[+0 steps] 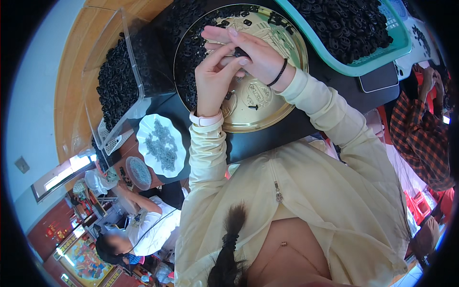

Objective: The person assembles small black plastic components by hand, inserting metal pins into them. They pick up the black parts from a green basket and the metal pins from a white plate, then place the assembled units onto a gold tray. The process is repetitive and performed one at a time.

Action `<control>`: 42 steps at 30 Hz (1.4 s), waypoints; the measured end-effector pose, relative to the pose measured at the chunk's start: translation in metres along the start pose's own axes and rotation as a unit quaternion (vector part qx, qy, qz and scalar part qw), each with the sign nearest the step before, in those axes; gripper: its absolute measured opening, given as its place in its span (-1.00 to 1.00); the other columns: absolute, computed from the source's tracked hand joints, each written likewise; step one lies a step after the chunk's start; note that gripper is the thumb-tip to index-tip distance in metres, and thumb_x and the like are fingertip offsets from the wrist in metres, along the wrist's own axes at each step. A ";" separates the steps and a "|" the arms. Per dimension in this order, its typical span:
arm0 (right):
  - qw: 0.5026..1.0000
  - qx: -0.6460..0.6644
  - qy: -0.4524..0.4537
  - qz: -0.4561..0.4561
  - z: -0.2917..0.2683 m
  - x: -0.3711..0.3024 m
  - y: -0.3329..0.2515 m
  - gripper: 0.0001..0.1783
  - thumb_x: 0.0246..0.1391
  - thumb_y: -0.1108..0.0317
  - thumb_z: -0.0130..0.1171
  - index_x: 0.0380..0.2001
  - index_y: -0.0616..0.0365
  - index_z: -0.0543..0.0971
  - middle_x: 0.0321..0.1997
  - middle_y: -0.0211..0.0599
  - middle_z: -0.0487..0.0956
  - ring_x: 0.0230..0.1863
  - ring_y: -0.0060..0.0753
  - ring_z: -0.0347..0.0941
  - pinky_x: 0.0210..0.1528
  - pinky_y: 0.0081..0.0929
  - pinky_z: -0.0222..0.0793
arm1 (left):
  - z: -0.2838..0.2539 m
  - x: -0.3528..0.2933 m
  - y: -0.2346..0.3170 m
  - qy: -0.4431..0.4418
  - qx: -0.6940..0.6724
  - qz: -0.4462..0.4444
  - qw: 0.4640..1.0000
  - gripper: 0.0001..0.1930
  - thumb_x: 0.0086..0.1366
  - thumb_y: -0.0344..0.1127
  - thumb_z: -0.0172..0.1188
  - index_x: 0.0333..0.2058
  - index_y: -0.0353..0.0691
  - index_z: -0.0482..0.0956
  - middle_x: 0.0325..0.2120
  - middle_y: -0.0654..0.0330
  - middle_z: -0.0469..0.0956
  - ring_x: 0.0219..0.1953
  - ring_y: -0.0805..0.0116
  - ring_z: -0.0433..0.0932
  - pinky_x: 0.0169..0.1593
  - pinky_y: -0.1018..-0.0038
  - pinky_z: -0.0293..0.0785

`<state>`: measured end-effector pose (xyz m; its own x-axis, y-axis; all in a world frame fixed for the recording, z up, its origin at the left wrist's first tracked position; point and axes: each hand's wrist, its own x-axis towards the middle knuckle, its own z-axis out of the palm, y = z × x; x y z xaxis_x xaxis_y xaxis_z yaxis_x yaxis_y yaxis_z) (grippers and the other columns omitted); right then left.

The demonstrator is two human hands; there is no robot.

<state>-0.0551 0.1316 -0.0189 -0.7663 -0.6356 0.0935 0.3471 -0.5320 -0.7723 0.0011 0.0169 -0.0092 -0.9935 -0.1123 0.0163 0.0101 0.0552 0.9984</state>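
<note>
My hands meet over a round gold tray (282, 107), close together, with a small black plastic part (241, 52) between them. Bent fingers and thumb of my left hand (213, 74) press round that part. My right hand (260, 55) is cupped against it from the other side, some of its fingers stretched out past my left hand. Fingers cover most of the part, so its exact kind is hard to make out. Loose black plastic pieces (186, 71) lie thickly along the tray's left side, and one small black piece (253, 107) sits near its front.
A clear plastic bin (138, 71) full of black pieces stands left. Below it, a white scalloped plate (180, 153) bears small grey metallic bits. At the upper right is a green basket (334, 64) of black parts, beside a dark flat device (377, 80). Other people sit at both sides.
</note>
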 end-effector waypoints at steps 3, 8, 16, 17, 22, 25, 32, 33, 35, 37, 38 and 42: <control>1.000 -0.008 -0.002 -0.007 0.001 -0.001 0.001 -0.47 0.29 0.08 -0.31 0.10 0.28 0.32 0.21 -0.20 0.30 0.20 -0.29 0.24 0.22 -0.44 0.16 | 0.005 0.000 -0.002 -0.001 -0.021 0.022 1.000 -0.62 0.13 -0.59 0.16 -0.03 -0.45 0.41 -0.36 0.11 0.56 -0.41 0.47 0.55 -0.33 0.62 0.54; 0.998 0.039 0.041 -0.010 0.002 -0.004 0.003 -0.53 0.29 0.12 -0.30 -0.02 0.26 0.42 0.11 -0.22 0.40 0.13 -0.36 0.30 0.11 -0.49 0.26 | 0.010 0.000 -0.005 -0.005 -0.013 0.042 0.999 -0.63 0.15 -0.62 0.13 -0.03 -0.46 0.40 -0.30 0.10 0.53 -0.34 0.47 0.54 -0.31 0.61 0.56; 0.998 0.007 0.042 -0.042 0.004 -0.005 0.005 -0.48 0.30 0.13 -0.38 0.02 0.33 0.38 0.16 -0.12 0.35 0.14 -0.29 0.29 0.22 -0.43 0.15 | 0.011 0.004 -0.012 0.021 0.056 0.106 0.993 -0.68 0.13 -0.60 0.14 -0.08 -0.39 0.46 -0.30 0.16 0.52 -0.33 0.50 0.53 -0.32 0.63 0.55; 0.998 0.009 0.040 -0.039 0.004 -0.005 0.005 -0.48 0.30 0.13 -0.39 0.03 0.33 0.38 0.15 -0.12 0.35 0.13 -0.29 0.29 0.22 -0.43 0.15 | 0.010 0.004 -0.011 0.019 0.051 0.102 0.993 -0.68 0.12 -0.59 0.16 -0.10 -0.38 0.48 -0.30 0.17 0.52 -0.33 0.50 0.54 -0.32 0.63 0.55; 0.999 0.040 0.029 -0.009 0.001 0.000 -0.001 -0.49 0.29 0.10 -0.35 0.00 0.26 0.41 0.06 -0.19 0.42 0.06 -0.39 0.34 0.10 -0.48 0.25 | 0.007 0.006 -0.001 0.003 -0.012 0.065 0.998 -0.68 0.15 -0.57 0.15 -0.07 -0.36 0.47 -0.25 0.18 0.49 -0.35 0.54 0.52 -0.38 0.67 0.53; 0.998 0.008 0.054 -0.023 -0.002 0.002 -0.005 -0.57 0.24 0.08 -0.16 -0.05 0.15 0.49 -0.08 -0.32 0.49 -0.10 -0.61 0.42 -0.17 -0.59 0.44 | 0.002 0.005 0.005 0.031 0.070 0.142 0.987 -0.64 0.15 -0.55 0.16 -0.04 -0.28 0.47 -0.25 0.24 0.46 -0.39 0.58 0.49 -0.44 0.72 0.46; 0.991 -0.097 0.071 -0.056 -0.015 0.000 -0.019 -0.61 0.17 0.10 0.01 -0.07 0.13 0.49 -0.23 -0.39 0.52 -0.25 -0.60 0.46 -0.17 -0.66 0.44 | -0.017 0.009 0.014 0.069 0.188 0.198 0.959 -0.61 0.15 -0.45 0.20 0.00 -0.17 0.48 -0.28 0.29 0.45 -0.43 0.67 0.42 -0.49 0.78 0.32; 0.993 0.026 0.078 -0.080 -0.015 0.003 -0.023 -0.62 0.18 0.11 -0.01 -0.08 0.14 0.49 -0.24 -0.38 0.52 -0.26 -0.59 0.46 -0.17 -0.66 0.43 | -0.014 0.007 0.019 0.083 0.143 0.171 0.971 -0.62 0.16 -0.44 0.20 -0.01 -0.17 0.48 -0.29 0.29 0.47 -0.44 0.66 0.42 -0.49 0.78 0.32; 0.964 0.231 0.089 -0.092 -0.011 0.004 -0.034 -0.57 0.21 0.08 -0.12 0.00 0.14 0.41 -0.14 -0.34 0.49 -0.20 -0.51 0.46 -0.14 -0.58 0.42 | -0.017 0.007 0.019 0.108 0.124 0.139 0.977 -0.65 0.18 -0.41 0.19 -0.03 -0.16 0.50 -0.31 0.29 0.51 -0.45 0.66 0.43 -0.48 0.78 0.32; 0.913 0.389 0.097 -0.069 -0.005 0.002 -0.046 -0.44 0.26 -0.03 -0.30 0.15 0.14 0.25 0.06 -0.27 0.43 -0.07 -0.36 0.45 -0.11 -0.43 0.44 | -0.030 0.012 0.007 0.127 0.177 0.128 0.968 -0.69 0.19 -0.38 0.18 -0.06 -0.16 0.52 -0.34 0.30 0.55 -0.47 0.65 0.44 -0.48 0.78 0.31; 0.924 0.374 0.025 -0.076 -0.009 0.000 -0.040 -0.49 0.29 0.07 -0.31 0.15 0.16 0.24 0.06 -0.27 0.43 -0.04 -0.37 0.43 -0.08 -0.45 0.42 | -0.034 0.014 0.004 0.139 0.229 0.115 0.957 -0.75 0.19 -0.37 0.18 -0.13 -0.16 0.57 -0.41 0.30 0.56 -0.51 0.64 0.43 -0.48 0.73 0.31; 0.937 0.341 -0.041 -0.067 -0.039 0.006 -0.019 -0.44 0.27 0.04 -0.29 0.20 0.17 0.16 0.14 -0.19 0.37 0.07 -0.30 0.37 0.03 -0.40 0.38 | -0.036 0.016 -0.002 0.065 0.393 0.124 0.909 -0.80 0.10 -0.33 0.21 -0.26 -0.11 0.62 -0.41 0.22 0.55 -0.58 0.39 0.43 -0.44 0.56 0.39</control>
<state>-0.0877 0.1598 -0.0283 -0.7932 -0.5637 0.2303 0.5372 -0.8259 -0.1714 -0.0104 -0.0203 -0.0087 -0.9493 -0.1133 0.2932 0.0975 0.7807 0.6173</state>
